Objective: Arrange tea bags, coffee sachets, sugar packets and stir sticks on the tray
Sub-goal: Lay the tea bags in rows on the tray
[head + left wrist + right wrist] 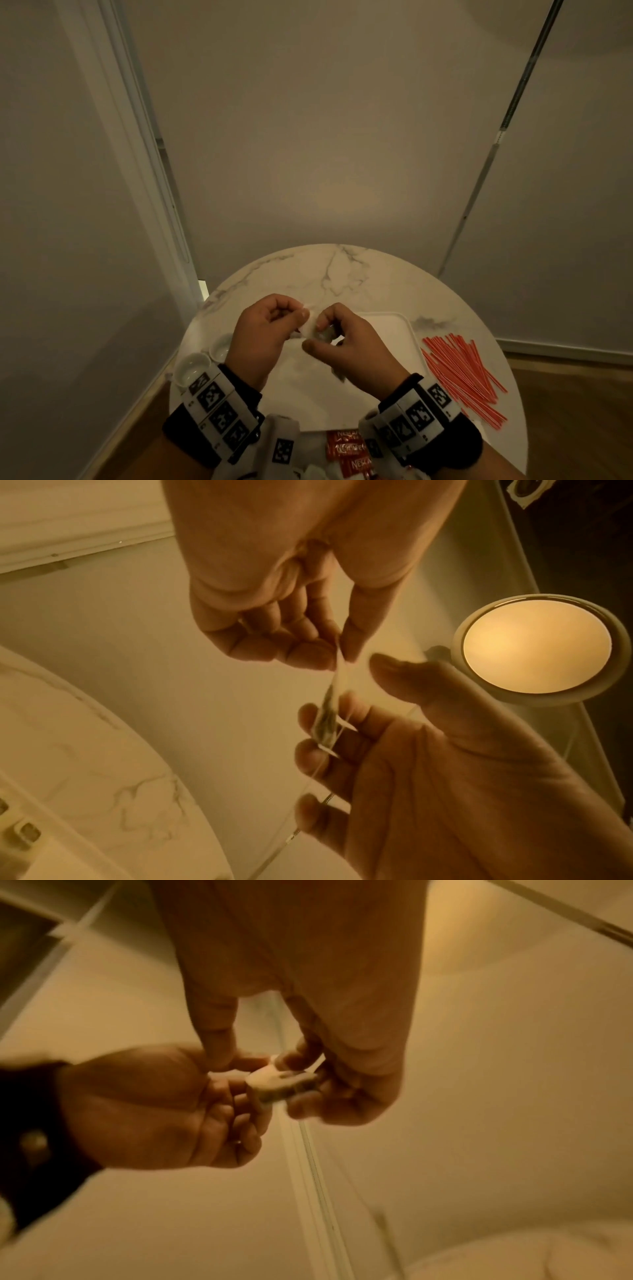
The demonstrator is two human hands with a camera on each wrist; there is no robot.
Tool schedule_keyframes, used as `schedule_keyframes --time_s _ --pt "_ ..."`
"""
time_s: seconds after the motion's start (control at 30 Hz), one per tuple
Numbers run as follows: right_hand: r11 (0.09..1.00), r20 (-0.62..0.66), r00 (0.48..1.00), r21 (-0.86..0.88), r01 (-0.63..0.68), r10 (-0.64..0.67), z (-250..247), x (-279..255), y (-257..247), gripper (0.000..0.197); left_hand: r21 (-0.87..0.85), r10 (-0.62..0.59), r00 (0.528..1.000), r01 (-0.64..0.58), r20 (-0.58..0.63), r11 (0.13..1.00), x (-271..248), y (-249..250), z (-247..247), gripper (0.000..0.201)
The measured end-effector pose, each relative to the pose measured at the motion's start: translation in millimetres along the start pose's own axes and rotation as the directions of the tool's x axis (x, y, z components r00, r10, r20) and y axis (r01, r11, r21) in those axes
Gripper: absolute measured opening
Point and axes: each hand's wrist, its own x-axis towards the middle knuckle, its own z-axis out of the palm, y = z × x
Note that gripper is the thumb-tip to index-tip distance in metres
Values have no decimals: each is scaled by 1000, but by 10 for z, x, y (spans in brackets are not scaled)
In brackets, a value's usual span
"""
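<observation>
Both hands are raised above the surface (342, 270) and share one tea bag (310, 327): the left hand (260, 337) pinches its pale upper edge between thumb and curled fingers, and the right hand (346, 346) pinches the bag's darker filled end. They hold it over the white tray (397, 325). Left of the tray sit two small white dishes (191, 370). To the right a loose heap of red stir sticks (462, 373) lies on the marble. Red coffee sachets (346, 448) lie at the near edge, between the wrists.
</observation>
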Motion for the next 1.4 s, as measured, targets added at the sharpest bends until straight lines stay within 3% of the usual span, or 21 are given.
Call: schedule_keyframes --time_s 0.13,0.3,0.47,0.57,0.67,0.83,0.93,1.03,1.23,1.3,1.4 --pt "954 -20 991 276 -118 129 -64 66 24 25 103 45 991 -58 123 993 68 89 -73 7" --pt "977 20 998 204 -62 60 -49 115 9 11 182 97 981 -128 168 975 120 199 -93 6" --pt "961 -19 999 276 -22 29 -79 145 -56 7 120 52 990 -68 133 990 88 172 -62 7" --pt "991 -10 1000 131 13 -12 -86 151 -33 14 162 146 984 -160 98 974 48 122 -52 9" --pt "997 -40 998 63 54 -52 -121 153 19 10 201 254 966 -260 57 945 28 119 -60 23" --pt "996 -41 995 -32 85 -86 -132 144 52 11 174 269 960 -278 73 945 32 113 -67 31" --pt "990 31 991 -49 132 -131 -130 131 42 13 189 287 957 -291 47 938 42 74 -59 35" --pt "987 -57 992 -121 108 -116 -144 164 58 11 127 293 953 -300 71 945 12 69 -49 32" --pt "994 -45 993 13 112 -111 -149 157 46 7 97 308 950 -311 47 945 53 32 -74 21" --pt "988 -27 994 102 112 -110 -130 156 39 8 92 279 958 -285 71 954 28 32 -62 17" --pt "989 -86 990 93 117 -109 -106 186 30 8 57 187 976 -194 107 979 -38 17 -19 18"
